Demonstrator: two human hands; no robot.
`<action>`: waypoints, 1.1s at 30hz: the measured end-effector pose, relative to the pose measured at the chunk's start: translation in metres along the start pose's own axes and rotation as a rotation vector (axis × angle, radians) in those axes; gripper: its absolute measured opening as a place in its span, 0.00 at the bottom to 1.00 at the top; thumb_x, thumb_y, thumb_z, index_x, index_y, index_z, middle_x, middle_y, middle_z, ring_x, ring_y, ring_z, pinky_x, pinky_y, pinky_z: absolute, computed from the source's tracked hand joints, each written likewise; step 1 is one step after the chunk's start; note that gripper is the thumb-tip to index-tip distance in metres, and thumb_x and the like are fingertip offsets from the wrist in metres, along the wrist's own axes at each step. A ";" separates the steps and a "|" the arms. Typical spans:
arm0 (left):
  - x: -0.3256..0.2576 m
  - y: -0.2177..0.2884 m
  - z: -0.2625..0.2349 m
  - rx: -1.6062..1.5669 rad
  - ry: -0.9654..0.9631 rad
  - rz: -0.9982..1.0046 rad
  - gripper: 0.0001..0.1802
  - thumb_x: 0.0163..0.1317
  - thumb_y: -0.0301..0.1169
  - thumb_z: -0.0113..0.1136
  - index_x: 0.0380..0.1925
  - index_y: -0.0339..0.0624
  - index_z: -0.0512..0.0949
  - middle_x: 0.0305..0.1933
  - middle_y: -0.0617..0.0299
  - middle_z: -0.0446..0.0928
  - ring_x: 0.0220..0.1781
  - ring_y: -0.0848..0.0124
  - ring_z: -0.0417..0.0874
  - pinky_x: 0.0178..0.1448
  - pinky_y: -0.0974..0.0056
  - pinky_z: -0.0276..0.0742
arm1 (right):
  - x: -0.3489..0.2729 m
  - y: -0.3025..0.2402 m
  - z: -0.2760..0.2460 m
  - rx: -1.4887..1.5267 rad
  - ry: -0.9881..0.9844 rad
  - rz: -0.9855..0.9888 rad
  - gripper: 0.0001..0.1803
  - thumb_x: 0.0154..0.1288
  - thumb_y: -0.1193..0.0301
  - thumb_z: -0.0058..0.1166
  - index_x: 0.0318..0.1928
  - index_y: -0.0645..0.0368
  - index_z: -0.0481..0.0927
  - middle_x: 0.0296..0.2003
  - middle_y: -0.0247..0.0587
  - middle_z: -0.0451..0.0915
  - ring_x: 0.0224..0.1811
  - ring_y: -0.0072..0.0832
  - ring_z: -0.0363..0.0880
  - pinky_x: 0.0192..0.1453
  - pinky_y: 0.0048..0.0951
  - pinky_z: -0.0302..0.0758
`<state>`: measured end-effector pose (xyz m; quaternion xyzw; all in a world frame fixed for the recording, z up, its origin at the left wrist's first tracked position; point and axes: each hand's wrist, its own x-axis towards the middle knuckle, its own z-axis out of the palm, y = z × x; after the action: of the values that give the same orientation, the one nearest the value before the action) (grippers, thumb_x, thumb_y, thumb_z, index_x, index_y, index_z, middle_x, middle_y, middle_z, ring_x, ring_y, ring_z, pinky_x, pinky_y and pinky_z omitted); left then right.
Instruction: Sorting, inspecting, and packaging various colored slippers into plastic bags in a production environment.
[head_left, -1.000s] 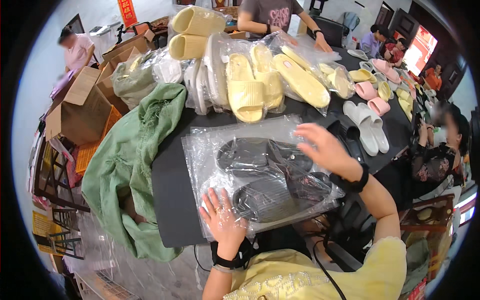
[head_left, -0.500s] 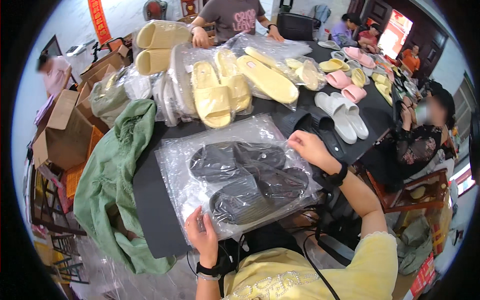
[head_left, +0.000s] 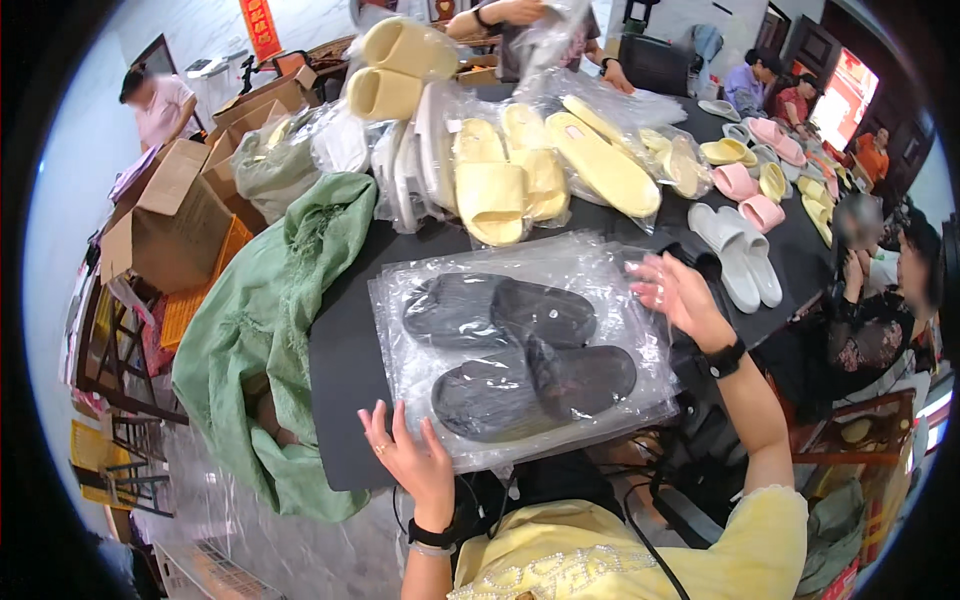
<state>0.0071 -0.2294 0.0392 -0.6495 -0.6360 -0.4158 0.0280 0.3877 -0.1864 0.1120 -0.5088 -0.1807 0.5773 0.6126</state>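
A pair of black slide slippers [head_left: 495, 395] lies side by side inside a clear plastic bag [head_left: 420, 270], on top of a stack of similar flat bags. At the near left corner of the bag is my left hand [head_left: 412, 452], fingers spread and holding nothing. My right hand [head_left: 680, 297] hovers by the bag's right edge, its fingers apart and empty. Just behind my right hand part of another black slipper [head_left: 692, 258] shows, mostly hidden. A pair of pale grey slippers [head_left: 738, 255] sits on the table to its right.
Bagged yellow slippers [head_left: 490, 200] line the back of the black table [head_left: 345, 350]. Green cloth [head_left: 280, 330] drapes over its left side, with cardboard boxes [head_left: 180, 215] beyond. Pink slippers [head_left: 762, 213] lie at the right. Across the table, a person's hand [head_left: 518, 12] lifts clear plastic.
Both my hands have come off the bag and opened. The bag lies flatter, with the slippers more evenly side by side. The person opposite has raised some plastic, and my view has shifted left.
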 end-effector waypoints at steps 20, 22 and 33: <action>-0.018 0.002 0.021 -0.045 -0.436 0.055 0.39 0.68 0.50 0.36 0.68 0.31 0.46 0.72 0.42 0.46 0.74 0.53 0.46 0.73 0.53 0.44 | -0.059 -0.010 -0.039 -0.755 -0.472 0.022 0.20 0.68 0.61 0.50 0.50 0.67 0.74 0.42 0.46 0.80 0.39 0.31 0.78 0.44 0.28 0.76; -0.017 0.001 0.019 -0.041 -0.402 0.065 0.38 0.68 0.50 0.37 0.67 0.30 0.47 0.71 0.40 0.47 0.73 0.52 0.50 0.73 0.54 0.46 | -0.049 -0.005 -0.058 -0.767 -0.294 -0.128 0.20 0.68 0.58 0.50 0.48 0.63 0.75 0.27 0.35 0.75 0.22 0.21 0.70 0.26 0.19 0.68; -0.014 0.002 0.019 -0.033 -0.398 0.080 0.38 0.68 0.50 0.37 0.68 0.31 0.47 0.72 0.43 0.47 0.75 0.53 0.46 0.73 0.54 0.44 | -0.010 0.021 0.002 -0.937 -0.484 0.079 0.30 0.58 0.61 0.58 0.58 0.64 0.67 0.46 0.46 0.75 0.43 0.37 0.75 0.54 0.37 0.70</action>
<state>0.0206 -0.2300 0.0198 -0.7441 -0.5957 -0.2881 -0.0924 0.3723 -0.1988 0.0989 -0.5866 -0.5362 0.5582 0.2382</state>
